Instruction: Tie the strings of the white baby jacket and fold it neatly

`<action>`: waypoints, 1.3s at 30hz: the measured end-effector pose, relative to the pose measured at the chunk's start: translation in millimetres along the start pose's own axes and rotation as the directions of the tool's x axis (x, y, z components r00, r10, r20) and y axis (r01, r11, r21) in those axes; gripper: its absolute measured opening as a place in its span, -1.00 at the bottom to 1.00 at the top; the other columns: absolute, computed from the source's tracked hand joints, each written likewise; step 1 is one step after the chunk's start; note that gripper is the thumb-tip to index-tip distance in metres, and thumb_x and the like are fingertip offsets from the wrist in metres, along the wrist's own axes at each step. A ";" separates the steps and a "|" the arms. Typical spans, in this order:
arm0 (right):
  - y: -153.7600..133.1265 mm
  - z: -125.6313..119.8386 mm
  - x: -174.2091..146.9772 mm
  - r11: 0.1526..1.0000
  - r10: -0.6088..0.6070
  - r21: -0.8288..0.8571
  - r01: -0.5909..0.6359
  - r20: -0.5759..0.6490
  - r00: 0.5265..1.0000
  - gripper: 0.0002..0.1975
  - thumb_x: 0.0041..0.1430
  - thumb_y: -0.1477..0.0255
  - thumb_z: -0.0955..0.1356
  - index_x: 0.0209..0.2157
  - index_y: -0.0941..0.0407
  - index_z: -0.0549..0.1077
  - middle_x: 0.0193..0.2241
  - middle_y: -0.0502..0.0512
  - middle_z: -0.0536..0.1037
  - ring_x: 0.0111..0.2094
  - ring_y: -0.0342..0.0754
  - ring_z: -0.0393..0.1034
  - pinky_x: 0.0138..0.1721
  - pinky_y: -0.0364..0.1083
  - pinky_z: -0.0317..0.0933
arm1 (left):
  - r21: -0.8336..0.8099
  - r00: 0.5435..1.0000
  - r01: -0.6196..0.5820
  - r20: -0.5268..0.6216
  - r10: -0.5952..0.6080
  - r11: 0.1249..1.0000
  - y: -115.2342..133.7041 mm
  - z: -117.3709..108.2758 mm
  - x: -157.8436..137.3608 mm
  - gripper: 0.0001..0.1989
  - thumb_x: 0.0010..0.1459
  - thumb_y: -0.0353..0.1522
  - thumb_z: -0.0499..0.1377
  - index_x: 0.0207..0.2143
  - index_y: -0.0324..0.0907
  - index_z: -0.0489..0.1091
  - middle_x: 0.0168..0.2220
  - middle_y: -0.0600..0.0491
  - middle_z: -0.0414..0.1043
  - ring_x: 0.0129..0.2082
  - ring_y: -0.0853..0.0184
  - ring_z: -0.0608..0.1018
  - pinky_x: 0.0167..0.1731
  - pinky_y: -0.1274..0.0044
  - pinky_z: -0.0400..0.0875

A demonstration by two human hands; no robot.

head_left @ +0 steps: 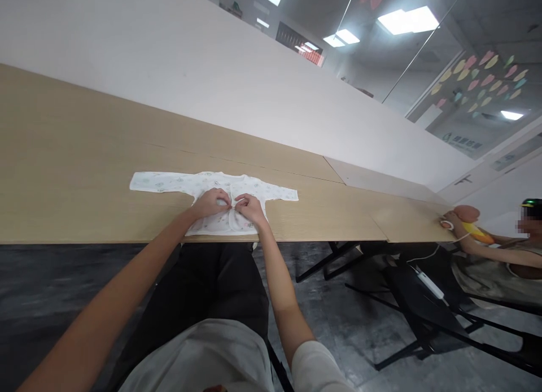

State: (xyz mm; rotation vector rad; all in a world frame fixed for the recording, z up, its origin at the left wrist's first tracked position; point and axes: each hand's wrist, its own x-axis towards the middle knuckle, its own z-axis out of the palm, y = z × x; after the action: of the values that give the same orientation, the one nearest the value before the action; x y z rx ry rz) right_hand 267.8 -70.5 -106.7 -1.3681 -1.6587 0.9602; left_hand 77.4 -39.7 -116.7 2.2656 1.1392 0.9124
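Observation:
A small white baby shirt (220,225) with a faint printed pattern lies flat on the wooden table (105,211), its sleeves spread to both sides and its hem near the table's front edge. Over its chest, my left hand (210,203) pinches the fabric at the front opening between thumb and fingertips. Close beside it, my right hand (250,207) is closed in a pinch on the other side of the same opening. The fingertips of both hands nearly meet at the shirt's middle. Whatever fastening lies between them is too small to make out.
A white wall (254,115) with glass above runs along the table's far side. To the right, another person (499,256) sits with a doll (468,214) at the table. Black folding chairs (406,290) stand there; a white power strip (429,284) lies on one.

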 end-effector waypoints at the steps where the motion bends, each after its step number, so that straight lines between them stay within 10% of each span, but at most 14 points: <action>1: -0.1 -0.3 0.1 1.000 0.001 0.006 -0.001 0.001 1.000 -0.77 -0.08 0.63 0.36 -0.32 0.12 0.50 -0.54 -0.12 0.50 -0.41 -0.15 0.44 -0.26 -0.18 0.33 | 0.004 1.000 0.009 -0.017 -0.009 1.000 0.2 -0.5 -0.3 -0.65 -0.07 -0.06 0.17 -0.39 -0.11 0.55 -0.24 -0.03 0.56 -0.14 0.13 0.53 0.01 0.32 0.38; 16: -8.4 5.4 -10.6 0.953 -0.094 -0.288 0.096 0.022 0.995 -0.83 0.12 0.58 0.37 -0.31 0.15 0.62 -0.38 0.03 0.64 -0.33 -0.10 0.51 -0.22 -0.19 0.31 | 0.064 0.998 -0.057 -0.031 0.059 0.996 4.0 0.6 -0.8 -0.45 0.17 0.06 0.00 -0.20 -0.09 0.61 -0.09 -0.02 0.60 -0.05 0.13 0.57 0.05 0.32 0.38; 29: -22.1 6.0 -96.7 0.520 -0.267 -0.784 0.339 0.228 0.936 -0.72 0.36 0.46 0.24 -0.06 0.05 0.57 -0.03 0.15 0.59 -0.01 0.03 0.45 -0.02 -0.04 0.26 | 0.386 1.000 -0.022 0.009 0.020 0.922 3.7 7.3 -2.8 -0.57 0.23 -0.12 0.03 -0.02 -0.05 0.56 0.03 0.00 0.54 0.07 0.11 0.52 0.10 0.31 0.30; 34: -26.0 -6.1 -108.5 0.536 -0.286 -0.728 0.428 0.320 0.903 -0.73 0.33 0.52 0.26 -0.09 0.15 0.58 -0.10 0.18 0.62 -0.04 0.02 0.47 0.00 -0.08 0.23 | 0.524 0.998 -0.051 0.047 0.030 0.850 11.2 7.1 -7.6 -0.58 0.28 -0.21 -0.02 0.08 -0.05 0.48 0.15 -0.03 0.45 0.15 0.13 0.46 0.10 0.29 0.28; 39: -31.7 -31.4 -63.6 0.771 -0.239 -0.506 0.387 0.333 0.912 -0.74 0.34 0.43 0.27 -0.17 0.09 0.62 -0.18 0.09 0.66 -0.13 -0.01 0.54 -0.07 -0.14 0.30 | 0.620 0.998 -0.004 0.048 -0.032 0.784 24.6 6.5 -3.0 -0.63 0.25 -0.30 -0.01 -0.05 -0.14 0.53 0.02 -0.13 0.53 0.04 0.09 0.54 0.04 0.26 0.32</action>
State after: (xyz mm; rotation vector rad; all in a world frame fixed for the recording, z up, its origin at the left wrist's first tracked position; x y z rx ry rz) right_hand 291.5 -135.3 -70.8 -1.2895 -2.4160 0.4610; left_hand 93.8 -56.6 -106.6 2.7605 1.6107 0.4919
